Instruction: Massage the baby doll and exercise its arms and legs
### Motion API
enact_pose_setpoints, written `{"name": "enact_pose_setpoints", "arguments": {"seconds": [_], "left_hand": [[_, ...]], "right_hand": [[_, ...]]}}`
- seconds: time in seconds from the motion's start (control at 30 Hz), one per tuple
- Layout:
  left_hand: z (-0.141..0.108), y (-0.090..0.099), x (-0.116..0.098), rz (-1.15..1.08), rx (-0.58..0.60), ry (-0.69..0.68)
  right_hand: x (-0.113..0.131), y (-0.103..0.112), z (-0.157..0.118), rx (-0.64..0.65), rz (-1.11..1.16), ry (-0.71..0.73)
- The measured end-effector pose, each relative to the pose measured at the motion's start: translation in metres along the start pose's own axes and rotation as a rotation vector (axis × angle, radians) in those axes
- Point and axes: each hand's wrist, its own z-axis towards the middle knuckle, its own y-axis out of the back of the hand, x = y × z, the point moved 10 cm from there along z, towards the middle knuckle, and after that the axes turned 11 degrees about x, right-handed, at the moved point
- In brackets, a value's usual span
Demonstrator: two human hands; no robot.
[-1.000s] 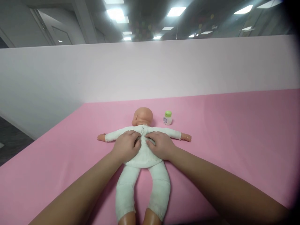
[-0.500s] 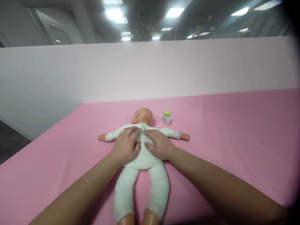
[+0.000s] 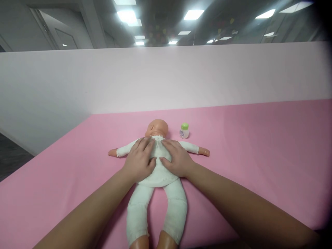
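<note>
A baby doll point(image 3: 161, 174) with a white cloth body lies face down, its head at the far end and turned to the left. Its arms stretch out to both sides, and its feet run off the bottom of the view. On the left half of its back rests my left hand point(image 3: 140, 159), flat with the fingers extended. My right hand point(image 3: 178, 159) lies in the same way on the right half. Both thumbs point inward, with a strip of white cloth showing between them. Neither hand grasps anything.
A small clear jar with a green lid point(image 3: 184, 130) stands right of the doll's head. Beneath everything is a pink padded surface point(image 3: 254, 148), bounded at the back by a low white wall point(image 3: 181, 76). Dark glass with light reflections rises above the wall.
My fingers have shifted slightly outward and up across the doll's upper back, and the bunched cloth near its neck now lies flatter. The jar has stayed in place.
</note>
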Motion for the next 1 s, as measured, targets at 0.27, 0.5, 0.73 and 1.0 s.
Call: {"name": "enact_pose_setpoints", "arguments": {"seconds": [0.27,0.5,0.73,1.0], "left_hand": [[0.009,-0.028,0.024,-0.271,0.185,0.129],[0.007,-0.025,0.042,-0.465,0.124,0.186],[0.009,-0.021,0.069,-0.446,0.079,0.276],[0.013,-0.032,0.07,-0.369,0.23,0.368]], "right_hand": [[-0.019,-0.02,0.006,0.176,0.019,-0.145],[-0.024,-0.01,0.007,0.084,0.08,-0.112],[-0.042,-0.01,0.011,0.083,0.003,-0.207],[-0.043,-0.017,0.016,0.187,-0.081,-0.247]]}}
